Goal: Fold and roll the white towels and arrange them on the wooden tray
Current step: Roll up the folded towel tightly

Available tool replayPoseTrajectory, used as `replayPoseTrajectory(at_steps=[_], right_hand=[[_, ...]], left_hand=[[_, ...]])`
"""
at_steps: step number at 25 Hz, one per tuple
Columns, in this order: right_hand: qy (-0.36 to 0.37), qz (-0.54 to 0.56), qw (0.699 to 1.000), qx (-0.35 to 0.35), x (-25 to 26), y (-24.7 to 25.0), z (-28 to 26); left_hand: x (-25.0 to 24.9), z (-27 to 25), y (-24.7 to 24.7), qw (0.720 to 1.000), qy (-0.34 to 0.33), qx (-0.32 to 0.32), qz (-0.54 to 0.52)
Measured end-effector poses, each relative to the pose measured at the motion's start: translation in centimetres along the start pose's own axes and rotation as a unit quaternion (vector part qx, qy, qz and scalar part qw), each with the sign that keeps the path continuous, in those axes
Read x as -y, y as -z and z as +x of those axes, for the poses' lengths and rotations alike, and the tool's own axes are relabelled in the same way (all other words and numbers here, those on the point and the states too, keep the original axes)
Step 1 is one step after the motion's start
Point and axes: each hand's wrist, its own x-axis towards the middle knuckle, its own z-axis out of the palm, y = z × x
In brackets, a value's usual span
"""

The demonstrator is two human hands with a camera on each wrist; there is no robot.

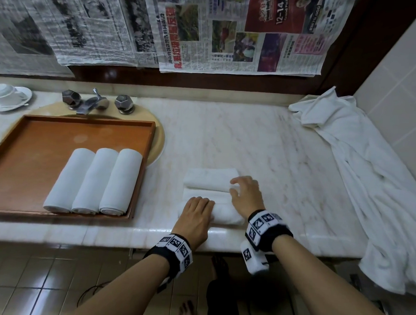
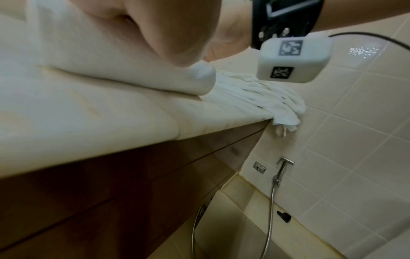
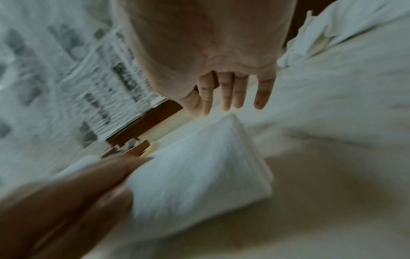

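The folded white towel point(image 1: 210, 182) lies on the marble counter point(image 1: 287, 150), just right of the wooden tray point(image 1: 33, 132), and its near end is already turned into a small roll. The left hand point(image 1: 198, 211) presses flat on this roll with straight fingers, and the right hand point(image 1: 246, 196) hovers at the towel's right edge, fingers straight and a little spread, holding nothing (the right wrist view is blurred, so I cannot tell if the fingertips touch the cloth). To do this step well, I think both palms should push the roll away evenly, so that the 2 ends stay in line and the roll stays tight; the right hand can guide the edge so the layers do not slip out. The roll begins close to the front edge of the counter, so the pushing should go only away from the body. Beyond the towel there is free marble up to the wall. On the tray, 3 rolled towels point(image 1: 93, 182) lie side by side at the right wall, with bare wood to their left. A heap of loose towels point(image 1: 362, 162) lies well apart on the right.
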Motion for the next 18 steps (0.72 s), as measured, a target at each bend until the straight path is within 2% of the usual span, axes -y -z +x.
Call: replayPoseTrajectory(at_steps=[2,4,7,9,10,12,14,16,18], right_hand=[[-0.066,0.011,0.996,0.054,-0.9,0.5,2.4],[-0.104,0.079,0.986,0.1,-1.1,0.5,4.1],[-0.129,0.183,0.971,0.085,-0.7,1.4,5.4],[-0.118,0.219,0.966,0.067,-0.3,2.4,6.0],[-0.095,0.212,0.971,0.063,-0.2,2.8,6.0],[-0.049,0.09,0.992,0.078,0.4,3.1,4.7],[0.01,-0.024,0.999,0.035,1.0,2.0,1.9],[0.108,-0.052,0.992,-0.03,1.6,-0.1,-2.0],[0.175,-0.116,0.977,-0.023,1.2,-2.5,-5.2]], left_hand=[[-0.1,0.2,0.2,1.0,0.001,0.0,0.004],[-0.2,0.1,0.3,1.0,0.004,0.004,0.005],[-0.3,0.0,0.4,1.0,0.006,0.012,0.003],[-0.3,-0.1,0.5,1.0,0.012,0.019,0.002],[-0.3,-0.1,0.5,0.999,0.019,0.028,0.004],[-0.4,0.4,0.9,0.997,0.04,0.06,0.014],[-0.5,1.8,1.9,0.99,0.07,0.116,0.026],[-0.3,3.3,2.6,0.984,0.073,0.153,0.054],[-0.1,4.4,3.2,0.978,0.07,0.178,0.082]])
